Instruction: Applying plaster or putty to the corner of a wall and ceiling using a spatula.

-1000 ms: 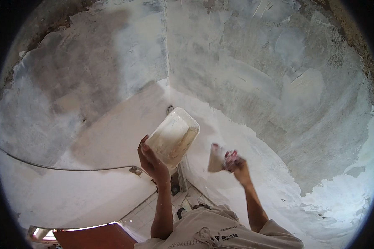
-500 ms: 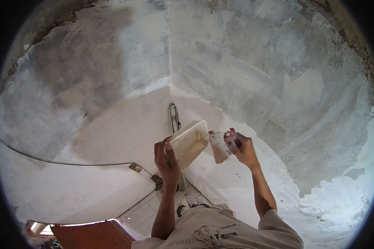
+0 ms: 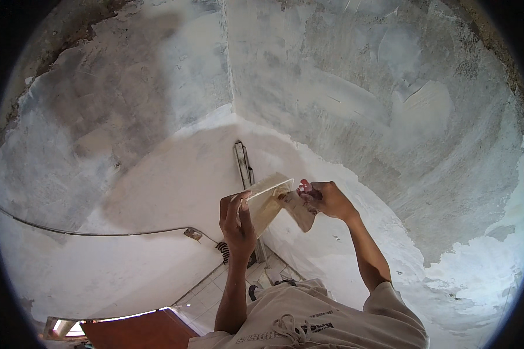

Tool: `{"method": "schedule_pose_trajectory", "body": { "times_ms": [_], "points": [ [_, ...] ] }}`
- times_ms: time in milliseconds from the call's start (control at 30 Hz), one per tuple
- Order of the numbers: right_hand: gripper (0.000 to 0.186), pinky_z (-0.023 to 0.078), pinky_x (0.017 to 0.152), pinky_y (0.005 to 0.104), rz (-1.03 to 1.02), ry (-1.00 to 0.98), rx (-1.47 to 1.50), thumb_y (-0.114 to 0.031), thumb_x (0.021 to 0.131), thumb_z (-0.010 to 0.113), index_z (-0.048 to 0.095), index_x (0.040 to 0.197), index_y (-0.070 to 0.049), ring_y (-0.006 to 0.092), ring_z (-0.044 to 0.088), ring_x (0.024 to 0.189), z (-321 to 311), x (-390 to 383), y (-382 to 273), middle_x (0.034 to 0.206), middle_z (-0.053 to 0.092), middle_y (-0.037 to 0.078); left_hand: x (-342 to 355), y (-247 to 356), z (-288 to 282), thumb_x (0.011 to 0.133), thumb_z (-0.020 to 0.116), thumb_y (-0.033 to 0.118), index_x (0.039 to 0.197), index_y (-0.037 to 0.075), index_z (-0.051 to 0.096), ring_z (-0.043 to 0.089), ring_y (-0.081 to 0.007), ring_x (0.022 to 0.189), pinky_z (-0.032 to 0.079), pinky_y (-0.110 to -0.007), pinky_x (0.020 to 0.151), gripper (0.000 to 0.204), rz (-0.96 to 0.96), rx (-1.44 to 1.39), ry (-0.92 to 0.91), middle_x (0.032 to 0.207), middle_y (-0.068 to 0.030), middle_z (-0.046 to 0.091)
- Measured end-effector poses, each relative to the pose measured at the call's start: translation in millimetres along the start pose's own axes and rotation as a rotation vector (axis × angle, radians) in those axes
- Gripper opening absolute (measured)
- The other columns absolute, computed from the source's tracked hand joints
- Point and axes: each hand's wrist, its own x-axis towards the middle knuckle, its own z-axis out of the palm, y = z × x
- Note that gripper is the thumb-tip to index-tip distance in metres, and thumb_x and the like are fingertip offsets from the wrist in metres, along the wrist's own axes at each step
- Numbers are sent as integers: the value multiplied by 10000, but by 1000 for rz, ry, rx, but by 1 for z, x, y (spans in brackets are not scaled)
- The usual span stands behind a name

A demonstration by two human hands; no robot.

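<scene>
My left hand (image 3: 237,225) grips a cream plastic tub (image 3: 266,216) by its side, thumb at the rim. The tub is tilted, and some filler-like residue shows near its right end. Closed round the red handle of a wide putty knife (image 3: 300,213), my right hand (image 3: 330,201) is just right of the tub. The knife's blade slants downward, its upper left part at the tub's right end; whether they touch I cannot tell. Smears coat the blade and handle. Both hands are in front of my chest, before the corner of two walls.
Grey, patchy plaster covers the upper wall (image 3: 355,104); white coating lies below it. A long metal bar (image 3: 244,164) stands in the corner. On the left, a cable (image 3: 99,234) runs to a small box (image 3: 192,234) and a striped coil (image 3: 222,252). A reddish-brown panel (image 3: 137,331) is lower left.
The tub has turned in my left hand, so its rim now slopes up to the right. My right hand has shifted slightly left and turned the putty knife, bringing its blade to the tub's end.
</scene>
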Motion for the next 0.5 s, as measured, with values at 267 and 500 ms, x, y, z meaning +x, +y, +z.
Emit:
{"method": "schedule_pose_trajectory", "body": {
  "times_ms": [267, 500],
  "points": [
    [294, 532, 719, 303, 108, -145, 442, -131, 896, 613, 626, 1157, 5, 132, 637, 779, 37, -7, 20, 947, 705, 103, -5, -10, -3, 951, 451, 64, 1038, -36, 606, 593, -278, 915, 465, -368, 808, 203, -195, -60, 9, 973, -165, 616],
    [267, 536, 662, 299, 234, -222, 436, -164, 903, 620, 655, 1092, 23, 131, 638, 743, 59, -9, 11, 888, 699, 104, -11, -20, 4, 988, 428, 176, 1058, -28, 606, 575, -220, 912, 448, -331, 790, 279, -112, 10, -16, 976, -140, 596]
  ]
}}
